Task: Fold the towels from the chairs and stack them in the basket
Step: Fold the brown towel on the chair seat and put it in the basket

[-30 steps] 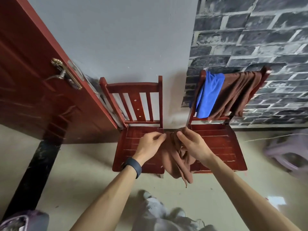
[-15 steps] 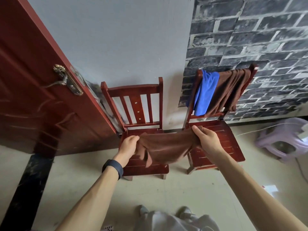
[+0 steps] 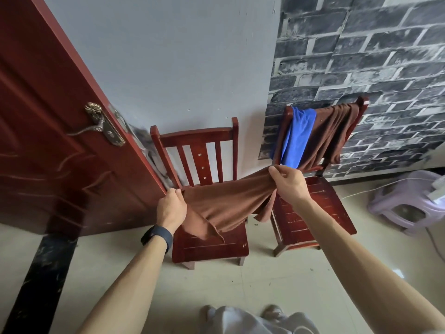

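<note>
A brown towel (image 3: 226, 203) is stretched between my two hands above the seat of the left red chair (image 3: 199, 153). My left hand (image 3: 171, 208) grips one end near the door's edge. My right hand (image 3: 290, 184) pinches the other end, held higher, over the gap between the chairs. The towel sags in the middle and a corner hangs down toward the seat. On the backrest of the right red chair (image 3: 310, 218) hang a blue towel (image 3: 298, 138) and another brown towel (image 3: 334, 138). No basket is in view.
A dark red door (image 3: 53, 141) with a brass handle stands open at the left, close to the left chair. A pale purple plastic stool (image 3: 409, 206) sits on the floor at the right, with a white cord beside it. Tiled floor lies in front.
My hands have drawn apart, spreading the bunched brown towel into a wide span. My left hand went left toward the door, my right hand rose to the right.
</note>
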The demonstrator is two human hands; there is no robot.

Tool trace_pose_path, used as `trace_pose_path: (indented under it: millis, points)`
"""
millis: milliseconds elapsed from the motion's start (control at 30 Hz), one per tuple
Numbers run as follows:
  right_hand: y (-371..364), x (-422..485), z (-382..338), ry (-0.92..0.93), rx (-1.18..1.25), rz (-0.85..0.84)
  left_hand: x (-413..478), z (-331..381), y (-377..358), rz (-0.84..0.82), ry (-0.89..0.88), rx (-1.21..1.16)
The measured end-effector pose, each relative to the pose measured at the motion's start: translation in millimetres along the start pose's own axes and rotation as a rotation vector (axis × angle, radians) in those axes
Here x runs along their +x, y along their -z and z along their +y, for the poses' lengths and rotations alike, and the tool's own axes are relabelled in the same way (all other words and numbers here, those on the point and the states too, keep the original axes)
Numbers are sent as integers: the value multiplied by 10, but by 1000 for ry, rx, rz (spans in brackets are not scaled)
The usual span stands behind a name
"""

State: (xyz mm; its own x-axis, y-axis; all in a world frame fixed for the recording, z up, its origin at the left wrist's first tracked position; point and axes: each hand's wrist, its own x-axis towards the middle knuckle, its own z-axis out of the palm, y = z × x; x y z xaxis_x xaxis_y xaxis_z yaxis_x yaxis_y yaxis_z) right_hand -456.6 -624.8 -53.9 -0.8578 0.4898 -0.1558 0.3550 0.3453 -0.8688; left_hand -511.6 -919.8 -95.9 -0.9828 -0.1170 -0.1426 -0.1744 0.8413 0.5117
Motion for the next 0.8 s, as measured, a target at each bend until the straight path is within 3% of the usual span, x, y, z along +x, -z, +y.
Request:
trace_pose_path:
  millis: [100,200,267,400,433,500,600,700,800]
  points:
    - [14,23,-72,38,-49,-11,-77,-101,77,-61,-135,401]
    - [74,86,-66,34,-126,1,-52,-275,107,-136,-94,466]
    - [124,190,7,-73,-162,-37,-13,-369,100,-97,79,192]
    - [189,222,158,-375,149,-384,143,-382,99,-93,508,-728]
    - [192,211,202,-386,171,-442,148,-353,115,-94,571,-877]
    - [175,207,313,-382,201,-512,132,-316,175,-142,604,-956]
    - [115,215,424,-272,-52,-558,133,-403,228,-247,478,-768]
    - [40,210,433,-99,-428,-427,179,-601,272,-183,333,-393]
    - [-46,206,425,-58,-491,-301,202,-759,317,-143,298,-180]
